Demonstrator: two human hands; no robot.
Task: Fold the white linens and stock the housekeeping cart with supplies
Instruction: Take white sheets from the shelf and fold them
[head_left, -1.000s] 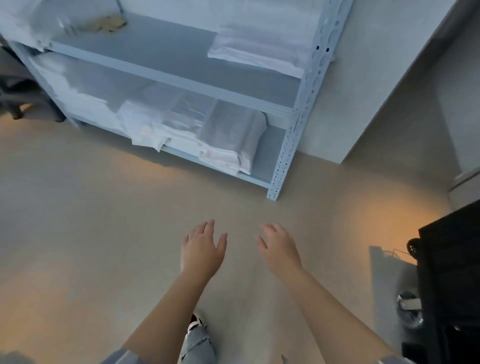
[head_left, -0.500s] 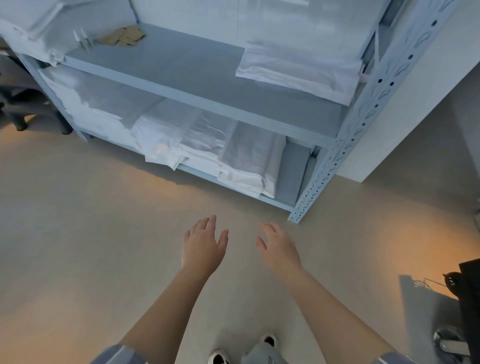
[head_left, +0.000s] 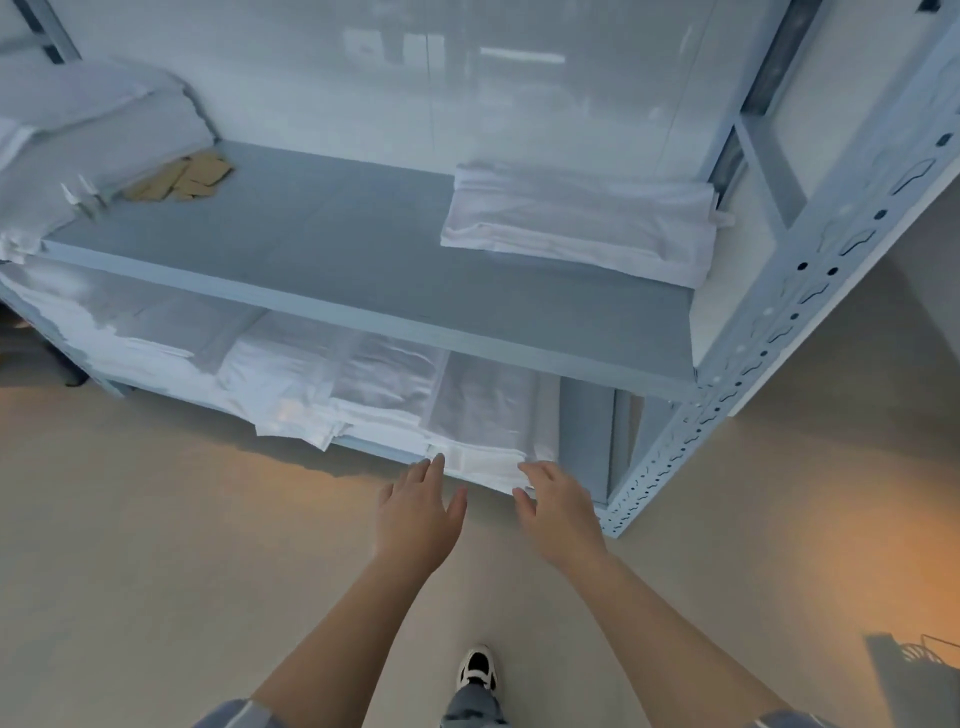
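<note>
A pale metal shelving rack holds white linens. On the lowest shelf a folded white stack lies at the right end, with more white piles to its left. Another folded linen lies on the middle shelf at the right. My left hand and my right hand reach forward with fingers spread, side by side, at the front edge of the lowest folded stack. Both hands hold nothing. Whether the fingertips touch the cloth I cannot tell.
Brown paper packets and small clear bottles sit at the left of the middle shelf beside a heaped white bundle. The rack's perforated right post stands close to my right hand. Beige floor spreads below; one shoe shows.
I have moved closer to the rack, which now fills the upper view. Both hands have come forward from over the bare floor to the front edge of the lowest shelf's stack.
</note>
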